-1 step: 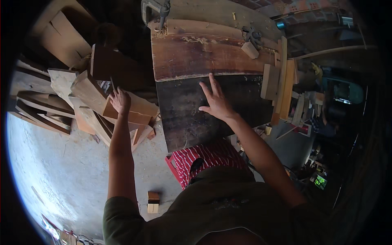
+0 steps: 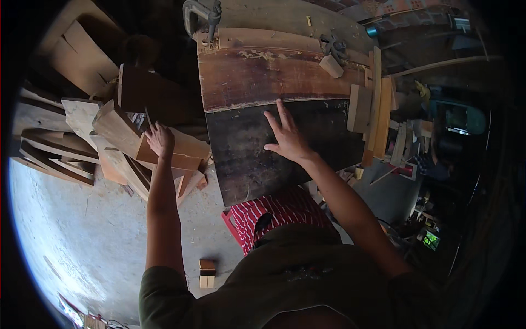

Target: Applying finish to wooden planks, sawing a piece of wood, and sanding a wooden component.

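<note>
My left hand [image 2: 159,140] is closed on a thin, straight, pencil-like stick [image 2: 147,116], too small to name, beside the wood pile. My right hand [image 2: 293,141] is open, fingers spread over the dark worktable [image 2: 241,159]. Its longest fingertip is at the near edge of a wide reddish-brown wooden board [image 2: 246,82] lying across the table's far part. A metal clamp [image 2: 212,19] stands at the board's far left corner. On its far right side are a small pale wood block [image 2: 331,66] and a dark metal tool [image 2: 334,45], with shavings scattered about.
Cut planks and blocks [image 2: 118,129] are piled left of the table. Upright wood pieces [image 2: 378,109] line its right end. A red stool [image 2: 232,226] shows under my striped red shorts [image 2: 255,219]. Two small blocks [image 2: 207,273] are on the floor. Another person [image 2: 435,164] is at far right.
The whole view has shifted slightly, so the board and table appear a little further left. Both hands keep their poses.
</note>
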Demonstrator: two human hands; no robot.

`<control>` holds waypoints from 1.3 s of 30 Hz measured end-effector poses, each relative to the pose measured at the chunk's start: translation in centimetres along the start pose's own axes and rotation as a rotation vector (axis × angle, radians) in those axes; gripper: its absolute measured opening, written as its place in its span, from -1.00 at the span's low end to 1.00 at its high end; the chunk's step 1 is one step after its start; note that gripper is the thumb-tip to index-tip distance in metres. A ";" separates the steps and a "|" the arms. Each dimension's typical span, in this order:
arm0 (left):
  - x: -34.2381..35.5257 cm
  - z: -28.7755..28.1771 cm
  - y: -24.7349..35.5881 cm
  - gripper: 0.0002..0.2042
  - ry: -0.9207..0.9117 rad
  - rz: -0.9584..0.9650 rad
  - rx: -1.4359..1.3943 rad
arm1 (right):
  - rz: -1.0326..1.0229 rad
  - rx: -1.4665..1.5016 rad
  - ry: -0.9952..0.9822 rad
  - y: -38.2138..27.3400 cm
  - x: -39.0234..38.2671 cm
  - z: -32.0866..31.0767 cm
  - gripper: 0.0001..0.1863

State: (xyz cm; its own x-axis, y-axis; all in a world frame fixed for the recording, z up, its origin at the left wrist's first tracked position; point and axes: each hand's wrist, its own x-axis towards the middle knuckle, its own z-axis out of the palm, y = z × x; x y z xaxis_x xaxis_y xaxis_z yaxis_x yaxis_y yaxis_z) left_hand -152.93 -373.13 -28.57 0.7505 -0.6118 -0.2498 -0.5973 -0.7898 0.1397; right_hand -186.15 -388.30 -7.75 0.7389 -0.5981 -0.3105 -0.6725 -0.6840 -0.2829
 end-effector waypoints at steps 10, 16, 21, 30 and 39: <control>-6.7 4.1 -5.2 -0.54 -0.532 -0.022 -0.409 | 0.081 0.008 -0.019 -0.2 -0.2 0.3 0.02; -14.5 0.8 -8.9 -0.70 -0.445 -0.045 -0.400 | 0.090 -0.046 -0.014 -0.2 -0.2 0.3 0.00; -26.9 -14.2 -11.8 -0.70 -0.230 -0.250 -0.607 | 0.041 0.089 0.001 1.7 -0.1 -1.4 -0.34; -47.6 -33.3 -10.3 -0.56 0.484 -0.773 -1.057 | 0.001 -0.157 0.488 20.4 7.2 -8.0 -0.46; -51.3 -32.6 -5.7 -0.53 0.715 -0.687 -1.371 | -0.113 -0.244 0.555 26.1 0.6 -7.1 -0.75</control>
State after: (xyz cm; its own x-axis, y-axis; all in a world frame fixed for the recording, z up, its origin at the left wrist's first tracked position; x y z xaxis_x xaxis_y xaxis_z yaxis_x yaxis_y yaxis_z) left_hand -178.77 -338.67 14.64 0.9459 0.2431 -0.2150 0.2490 -0.1187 0.9612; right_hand -202.89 -409.47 -8.87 0.7615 -0.5995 0.2463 -0.6077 -0.7926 -0.0505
